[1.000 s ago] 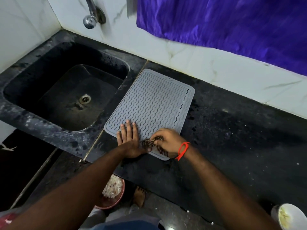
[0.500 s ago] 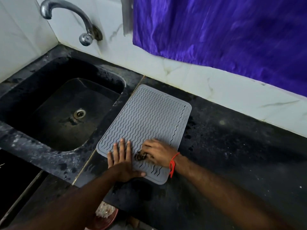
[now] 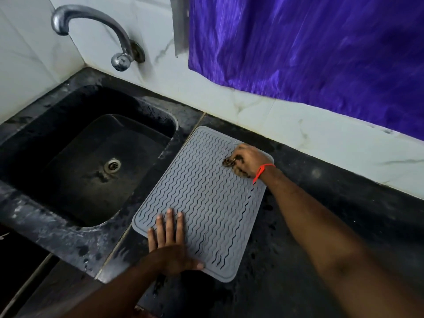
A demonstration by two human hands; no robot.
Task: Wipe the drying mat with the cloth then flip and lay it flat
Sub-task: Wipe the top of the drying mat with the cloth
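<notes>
The mat lies flat on the counter, just right of the sink. The left hand rests on its near left corner; the right hand holds the cloth on its far right corner. The tap stands behind the sink.

Black stone countertop, grey drying mat flat beside its sink.

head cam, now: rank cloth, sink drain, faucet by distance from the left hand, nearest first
From the left hand, pressing flat on the mat's near edge:
1. Cloth, up and right, bunched in the right hand at the mat's far right corner.
2. Sink drain, up and left, about as near; too close to call.
3. Faucet, far back on the wall.
</notes>
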